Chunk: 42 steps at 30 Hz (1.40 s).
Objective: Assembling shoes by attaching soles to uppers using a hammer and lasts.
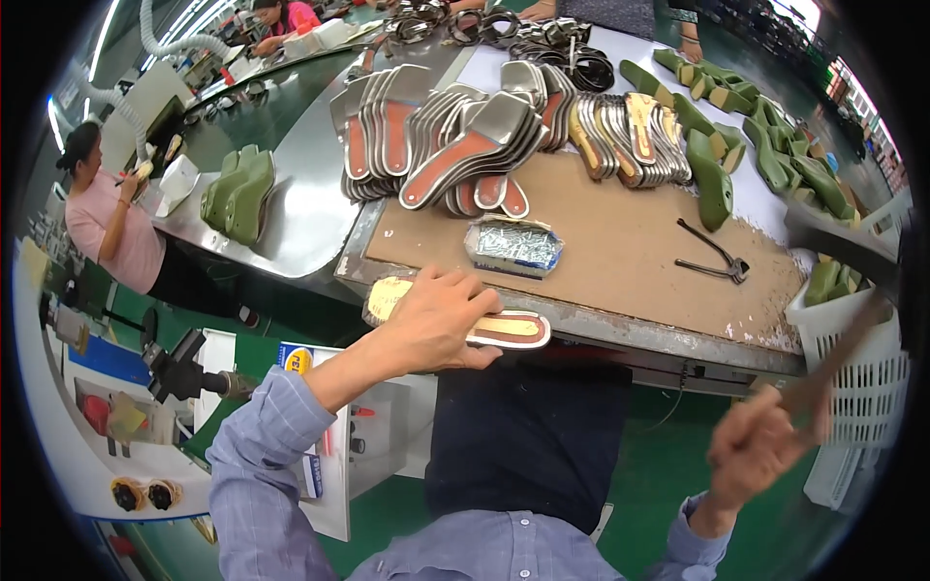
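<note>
Across the near edge of the workbench lies an insole (511,329), with a yellow strip, a brown border and a pale rim. My left hand (436,315) is closed over its middle, fingers on the far side and thumb on the near side. Whether something sits beneath the insole is hidden. On the right, my right hand (756,441) grips the wooden handle of a hammer (841,351). The hammer is raised beside the bench, blurred by motion. Just beyond the insole sits a plastic-wrapped pack of small metal pieces (516,247). Dark pincers (739,270) lie farther right on the brown board.
Stacked silver-and-brown insoles (475,145) and yellow ones (635,140) stand at the back of the bench. Green shoe lasts (712,179) lie to the right, above a white basket (862,378). At far left a person in pink (116,223) works beside more lasts (239,194).
</note>
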Motion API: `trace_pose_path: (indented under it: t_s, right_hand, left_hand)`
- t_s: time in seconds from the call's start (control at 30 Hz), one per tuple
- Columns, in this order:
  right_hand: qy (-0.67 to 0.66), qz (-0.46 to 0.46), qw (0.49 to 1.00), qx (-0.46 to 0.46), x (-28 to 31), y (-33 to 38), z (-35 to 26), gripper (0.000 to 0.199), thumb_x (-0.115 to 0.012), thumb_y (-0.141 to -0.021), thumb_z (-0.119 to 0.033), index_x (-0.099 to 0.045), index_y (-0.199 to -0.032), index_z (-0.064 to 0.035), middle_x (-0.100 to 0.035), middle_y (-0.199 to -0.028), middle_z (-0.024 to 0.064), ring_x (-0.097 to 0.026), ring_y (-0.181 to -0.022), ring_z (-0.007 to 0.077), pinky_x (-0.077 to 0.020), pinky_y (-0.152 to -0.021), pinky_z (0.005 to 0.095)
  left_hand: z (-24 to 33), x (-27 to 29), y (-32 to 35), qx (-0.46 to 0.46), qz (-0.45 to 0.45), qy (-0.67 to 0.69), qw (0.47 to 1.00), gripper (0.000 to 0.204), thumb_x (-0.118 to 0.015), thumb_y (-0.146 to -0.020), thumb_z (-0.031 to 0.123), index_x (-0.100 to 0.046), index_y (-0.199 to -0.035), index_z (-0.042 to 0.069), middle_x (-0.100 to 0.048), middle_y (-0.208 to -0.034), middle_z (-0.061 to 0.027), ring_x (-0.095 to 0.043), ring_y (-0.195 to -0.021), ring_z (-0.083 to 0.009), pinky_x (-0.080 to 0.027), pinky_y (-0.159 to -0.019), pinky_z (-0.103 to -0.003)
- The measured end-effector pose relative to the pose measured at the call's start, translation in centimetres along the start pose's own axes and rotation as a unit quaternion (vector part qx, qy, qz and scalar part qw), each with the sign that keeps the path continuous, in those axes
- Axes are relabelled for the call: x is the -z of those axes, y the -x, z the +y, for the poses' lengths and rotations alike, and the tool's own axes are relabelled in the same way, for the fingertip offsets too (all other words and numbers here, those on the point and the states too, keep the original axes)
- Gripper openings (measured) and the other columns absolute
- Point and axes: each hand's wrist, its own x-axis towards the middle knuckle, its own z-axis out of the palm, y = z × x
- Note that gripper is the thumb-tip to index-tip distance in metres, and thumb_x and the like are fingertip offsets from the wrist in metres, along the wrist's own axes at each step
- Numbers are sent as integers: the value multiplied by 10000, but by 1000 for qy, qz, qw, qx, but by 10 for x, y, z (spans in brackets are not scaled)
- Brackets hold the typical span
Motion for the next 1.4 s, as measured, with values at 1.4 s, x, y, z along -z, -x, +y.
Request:
trace_pose_path:
  t_s: [1.4]
  right_hand:
    - [797,-97,579,141,88,-79,126,302,-544,-885,-42,-579,-1182,-87,-559,-1062,139,-525,-970,325,-418,-825,423]
  left_hand:
    - [-223,10,158,613,428,93,657,564,-761,-685,449,-633,-1075,62,-603,-1123,-124,-580,-1001,-281,-447,-880,-420]
